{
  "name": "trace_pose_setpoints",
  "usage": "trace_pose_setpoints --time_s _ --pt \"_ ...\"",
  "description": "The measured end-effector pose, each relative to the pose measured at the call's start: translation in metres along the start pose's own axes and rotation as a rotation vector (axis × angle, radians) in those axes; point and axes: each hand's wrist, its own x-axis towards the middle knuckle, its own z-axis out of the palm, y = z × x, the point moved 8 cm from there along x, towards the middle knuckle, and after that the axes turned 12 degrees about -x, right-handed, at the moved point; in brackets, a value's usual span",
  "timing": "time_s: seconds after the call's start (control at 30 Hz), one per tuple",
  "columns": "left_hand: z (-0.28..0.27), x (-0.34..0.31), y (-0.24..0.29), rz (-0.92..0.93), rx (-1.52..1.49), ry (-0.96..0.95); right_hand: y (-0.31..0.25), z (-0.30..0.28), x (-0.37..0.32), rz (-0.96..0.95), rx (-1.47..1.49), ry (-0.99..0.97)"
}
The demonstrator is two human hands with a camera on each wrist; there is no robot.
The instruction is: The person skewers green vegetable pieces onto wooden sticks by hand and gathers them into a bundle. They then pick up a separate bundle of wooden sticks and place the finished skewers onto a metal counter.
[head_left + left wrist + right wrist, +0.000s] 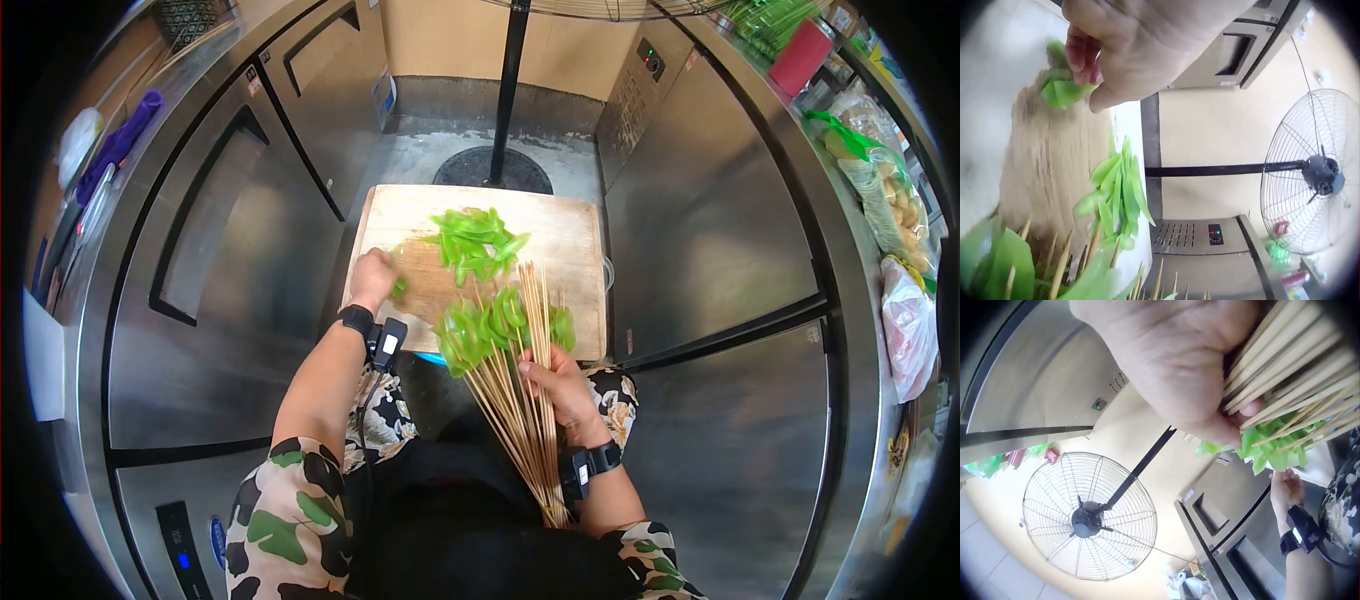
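My right hand [560,388] grips a thick bundle of bamboo skewers [515,425] over the near right of a wooden cutting board [570,225]. Thin green vegetable slices [465,335] are threaded on the upper ends of many skewers; others are bare at the tip. At the board's left edge my left hand [372,278] has its fingers curled, with a few green slices [1063,92] at the fingertips and thumb, blurred in the left wrist view. A loose pile of green slices [475,240] lies on the far middle of the board.
Steel refrigerator cabinets [720,190] stand on both sides. Behind the board rises a black pole of a standing fan [1322,175] on a round base [455,172]. Bagged goods [885,195] and a red container [802,55] sit on the right counter; a purple item [125,140] is at left.
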Motion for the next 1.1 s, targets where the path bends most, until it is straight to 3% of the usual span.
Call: trace_pose_setpoints --time_s 0.13,0.23,0.3,0.4,0.6,0.67,0.73,0.8,0.97,1.1 --pt "0.001 0.011 -0.04 -0.115 -0.104 -0.06 0.003 -0.001 0.002 0.008 0.041 -0.001" --pt "0.0 0.004 -0.029 -0.058 -0.114 -0.159 0.005 0.0 0.003 0.019 0.055 0.004" --pt "-0.004 -0.015 0.014 0.046 -0.025 -0.223 0.003 0.001 0.004 0.013 0.07 -0.018" --pt "0.001 -0.022 0.034 0.168 0.215 -0.181 0.0 0.001 0.001 0.036 0.065 0.016" --pt "0.002 -0.02 0.03 0.078 0.25 -0.168 -0.008 -0.004 -0.004 0.004 0.124 0.101" --pt "0.018 0.003 -0.009 0.037 -0.085 -0.22 -0.008 -0.005 -0.005 -0.009 0.134 0.11" --pt "0.017 0.003 -0.016 -0.047 -0.45 -0.273 -0.007 -0.006 -0.005 -0.024 0.131 0.074" --pt "-0.001 -0.024 0.01 -0.172 -0.842 -0.331 -0.007 -0.005 -0.006 -0.015 0.131 0.027" --pt "-0.015 -0.061 0.047 -0.3 -1.368 -0.472 -0.01 0.0 -0.009 -0.02 0.177 -0.035" --pt "-0.019 -0.076 0.068 -0.224 -1.451 -0.616 -0.008 -0.002 -0.009 -0.017 0.26 -0.057"
